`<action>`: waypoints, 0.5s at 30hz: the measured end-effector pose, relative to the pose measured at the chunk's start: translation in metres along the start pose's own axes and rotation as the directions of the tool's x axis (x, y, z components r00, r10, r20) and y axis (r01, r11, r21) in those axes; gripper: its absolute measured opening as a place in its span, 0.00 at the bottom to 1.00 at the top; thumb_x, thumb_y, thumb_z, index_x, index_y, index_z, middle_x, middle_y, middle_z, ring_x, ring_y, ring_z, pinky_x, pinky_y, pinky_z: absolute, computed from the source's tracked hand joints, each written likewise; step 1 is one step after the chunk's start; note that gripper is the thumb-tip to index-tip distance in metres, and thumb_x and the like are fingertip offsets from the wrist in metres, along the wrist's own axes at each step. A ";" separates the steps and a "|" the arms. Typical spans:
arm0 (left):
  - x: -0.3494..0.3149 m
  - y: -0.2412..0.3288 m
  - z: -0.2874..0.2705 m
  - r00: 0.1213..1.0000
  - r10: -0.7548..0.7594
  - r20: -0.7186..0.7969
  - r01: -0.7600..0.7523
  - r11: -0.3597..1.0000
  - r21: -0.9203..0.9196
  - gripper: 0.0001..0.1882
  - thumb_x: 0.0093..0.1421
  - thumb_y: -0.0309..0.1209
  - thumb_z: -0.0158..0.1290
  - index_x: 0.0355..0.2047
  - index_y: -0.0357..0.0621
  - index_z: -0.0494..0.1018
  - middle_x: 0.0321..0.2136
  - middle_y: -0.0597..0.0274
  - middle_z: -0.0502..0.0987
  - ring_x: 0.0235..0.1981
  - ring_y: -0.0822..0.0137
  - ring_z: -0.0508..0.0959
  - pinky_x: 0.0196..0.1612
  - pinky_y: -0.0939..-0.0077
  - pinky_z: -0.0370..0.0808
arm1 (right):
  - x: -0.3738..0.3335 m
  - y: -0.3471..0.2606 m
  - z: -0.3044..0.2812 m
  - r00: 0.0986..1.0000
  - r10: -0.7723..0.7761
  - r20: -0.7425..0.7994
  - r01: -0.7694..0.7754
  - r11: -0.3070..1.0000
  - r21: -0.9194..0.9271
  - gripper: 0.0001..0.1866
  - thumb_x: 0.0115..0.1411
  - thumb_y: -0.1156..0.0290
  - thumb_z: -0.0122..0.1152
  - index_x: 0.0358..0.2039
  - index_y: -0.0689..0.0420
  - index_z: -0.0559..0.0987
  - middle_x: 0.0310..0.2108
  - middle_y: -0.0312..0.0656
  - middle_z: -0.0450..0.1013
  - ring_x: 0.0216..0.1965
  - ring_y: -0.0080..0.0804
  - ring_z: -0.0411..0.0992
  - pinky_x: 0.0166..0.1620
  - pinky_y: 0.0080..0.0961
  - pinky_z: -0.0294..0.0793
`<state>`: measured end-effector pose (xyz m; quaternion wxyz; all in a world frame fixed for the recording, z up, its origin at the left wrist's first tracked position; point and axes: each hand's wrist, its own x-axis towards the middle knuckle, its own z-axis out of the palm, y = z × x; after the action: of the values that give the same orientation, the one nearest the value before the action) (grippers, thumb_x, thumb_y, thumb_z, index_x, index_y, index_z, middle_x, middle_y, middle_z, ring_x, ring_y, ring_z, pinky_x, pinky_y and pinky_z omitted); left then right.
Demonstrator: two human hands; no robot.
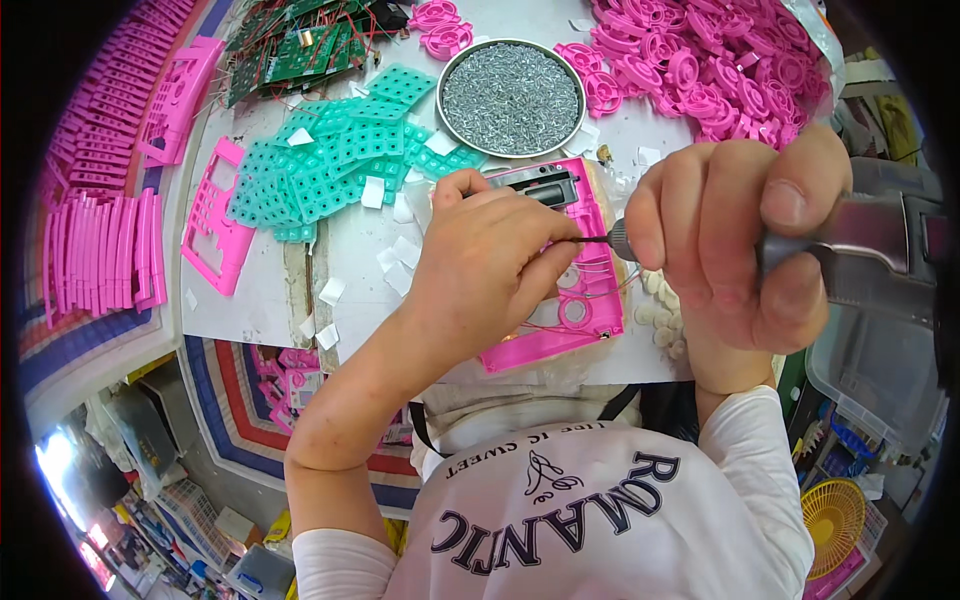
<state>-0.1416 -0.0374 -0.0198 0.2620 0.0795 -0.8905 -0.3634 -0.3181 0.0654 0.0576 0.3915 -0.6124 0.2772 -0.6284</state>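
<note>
My right hand (735, 235) is wrapped round a grey power screwdriver (870, 235), its thin bit pointing left. The bit tip meets the pinched thumb and forefinger of my left hand (490, 260); whatever they hold there is too small to make out. Under my left hand lies a pink plastic casing (520, 350), its inner side up, with thin wires (597, 285) and a dark part (550, 188) near its far end. My left hand hides much of the casing's left side. Just beyond it stands a round metal bowl (512, 156) filled with small screws (512, 95).
Teal rubber keypads (330, 175) lie piled left of the bowl, with green circuit boards (300, 50) behind. Pink ring-shaped parts (700, 65) heap at far right. Pink panels (105, 250) stack at left. Small white pieces (333, 291) and pale discs (660, 315) lie about.
</note>
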 end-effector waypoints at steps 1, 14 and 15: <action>0.000 -0.001 0.000 1.000 0.028 -0.014 -0.027 0.998 0.053 0.07 0.53 0.30 0.65 0.33 0.48 0.81 0.27 0.67 0.80 0.31 0.65 0.78 0.48 0.61 0.63 | 0.000 0.001 0.000 1.000 0.001 0.003 -0.001 1.000 -0.007 0.13 0.72 0.60 0.55 0.53 0.46 0.71 0.22 0.26 0.66 0.23 0.20 0.63 0.35 0.27 0.73; -0.007 -0.019 0.013 0.996 -0.021 -0.092 0.061 0.889 0.454 0.15 0.54 0.36 0.67 0.42 0.52 0.80 0.42 0.72 0.82 0.47 0.66 0.77 0.65 0.43 0.50 | 0.001 0.076 -0.024 0.934 -0.067 -0.350 0.059 0.998 -0.035 0.05 0.65 0.79 0.51 0.42 0.60 0.71 0.17 0.35 0.62 0.18 0.24 0.60 0.31 0.34 0.71; -0.008 -0.019 0.013 0.995 -0.027 -0.093 0.065 0.894 0.444 0.15 0.54 0.35 0.67 0.42 0.51 0.80 0.42 0.71 0.82 0.47 0.66 0.77 0.65 0.43 0.50 | 0.000 0.081 -0.024 0.932 -0.055 -0.358 0.049 0.998 -0.025 0.04 0.65 0.80 0.51 0.40 0.60 0.71 0.17 0.36 0.63 0.18 0.24 0.60 0.31 0.34 0.71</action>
<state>-0.1430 -0.0408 -0.0439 0.2653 0.1737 -0.9361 -0.1518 -0.3291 0.0185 -0.0120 0.3129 -0.4978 0.3327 -0.7373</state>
